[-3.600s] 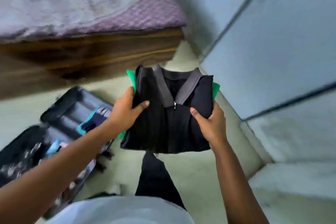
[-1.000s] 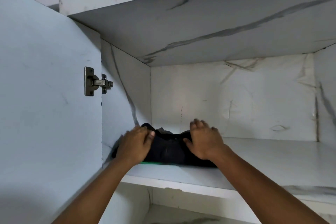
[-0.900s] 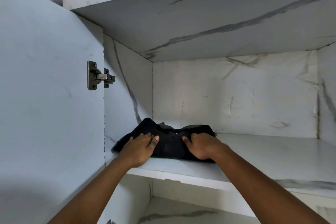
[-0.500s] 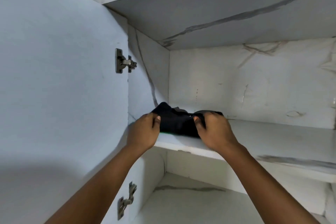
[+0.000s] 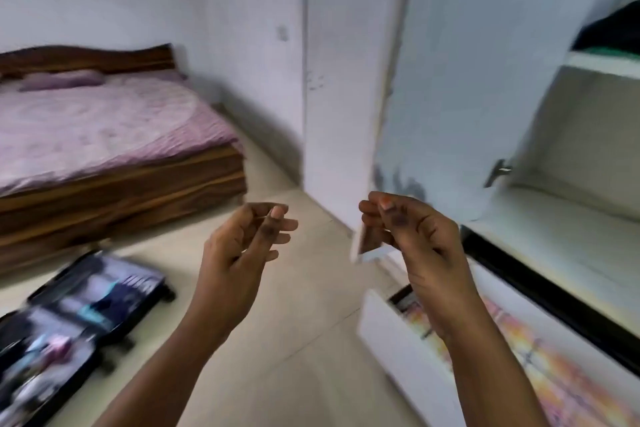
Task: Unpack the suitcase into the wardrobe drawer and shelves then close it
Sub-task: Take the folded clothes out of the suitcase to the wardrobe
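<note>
Between items right now. Both hands are up in front of the person and carrying nothing: left hand has its fingers loosely curled, thumb resting near the index tip, no cloth in it; right hand looks the same, loose curl, empty.

Folded dark clothing with a green layer under it sits on the upper wardrobe shelf, far right, with the wardrobe door swung open beside it. Lower drawer is pulled out, something orange-patterned in it; too blurred to tell what.

Suitcase lies open on the floor at lower left, near the foot of the bed, well apart from the wardrobe. Blurry, but it looks like mixed items remain inside: dark, teal and pale patches.

My read: shelf placement is done and this is the turn toward the case. Next move calls for stepping left, bending down and taking the next folded piece with both hands so it keeps its fold. Closing comes last; the suitcase isn't emptied yet.
</note>
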